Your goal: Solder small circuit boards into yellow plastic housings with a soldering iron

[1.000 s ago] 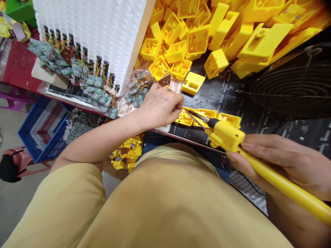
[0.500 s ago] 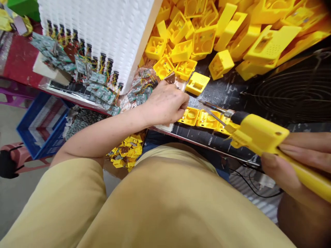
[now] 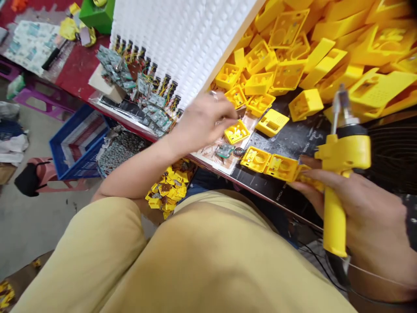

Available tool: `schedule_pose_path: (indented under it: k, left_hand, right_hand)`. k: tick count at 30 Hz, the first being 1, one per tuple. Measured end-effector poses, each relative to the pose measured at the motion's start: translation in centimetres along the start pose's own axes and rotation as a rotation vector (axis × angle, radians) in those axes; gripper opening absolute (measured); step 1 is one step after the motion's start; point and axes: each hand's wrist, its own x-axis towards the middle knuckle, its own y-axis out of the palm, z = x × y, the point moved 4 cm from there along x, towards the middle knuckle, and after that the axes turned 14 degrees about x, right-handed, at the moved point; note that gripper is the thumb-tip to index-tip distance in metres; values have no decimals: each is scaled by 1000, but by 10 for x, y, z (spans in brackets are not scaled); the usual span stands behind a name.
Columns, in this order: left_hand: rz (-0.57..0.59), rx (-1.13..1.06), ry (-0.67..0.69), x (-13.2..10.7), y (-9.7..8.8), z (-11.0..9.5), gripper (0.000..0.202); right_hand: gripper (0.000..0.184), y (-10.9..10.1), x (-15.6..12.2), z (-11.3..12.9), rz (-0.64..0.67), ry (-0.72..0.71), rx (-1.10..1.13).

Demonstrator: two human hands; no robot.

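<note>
My left hand (image 3: 208,117), somewhat blurred, hovers over the paper-covered edge of the bench with thumb and fingers apart. Just beside its thumb is a small open yellow plastic case (image 3: 237,131) with parts inside. Below that lies a green circuit board (image 3: 224,150) with a small round black part. In my right hand (image 3: 355,204) is a yellow soldering gun (image 3: 347,152), its metal tip pointing up and away. The thumb and fingertips of that hand also reach a yellow case half (image 3: 308,174) at the end of a row of opened cases (image 3: 282,167).
Yellow cases (image 3: 289,30) are heaped at the back right. A white foam tray (image 3: 176,39) stands behind wired circuit boards (image 3: 156,111). A blue crate (image 3: 78,148) and a pink stool (image 3: 48,174) are at the left. More yellow cases (image 3: 169,191) lie below the bench edge.
My right hand has swung the soldering gun upright and reached in to the row of cases. My left hand has opened from a closed grip; the small case and circuit board beside it now show.
</note>
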Motion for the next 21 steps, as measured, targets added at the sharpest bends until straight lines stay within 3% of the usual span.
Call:
schedule_pose_path:
  k: [2, 4, 10, 15, 18, 21]
  left_hand:
    - [-98, 74, -78, -11, -7, 27, 21]
    - [-118, 150, -76, -21, -5, 42, 20]
    - [-51, 293, -15, -34, 12, 29, 28]
    - [-98, 277, 8, -3, 17, 20, 24]
    - [8, 301, 55, 27, 26, 23, 20]
    - [13, 244, 5, 43, 12, 38, 10]
  right_hand:
    - [33, 2, 8, 0, -13, -87, -41]
    - [40, 5, 12, 0, -18, -128, -38]
    - [44, 24, 4, -3, 30, -89, 72]
    - [45, 33, 3, 1, 5, -81, 69]
    - [46, 34, 8, 7, -36, -85, 22]
    - [42, 34, 11, 11, -52, -80, 3]
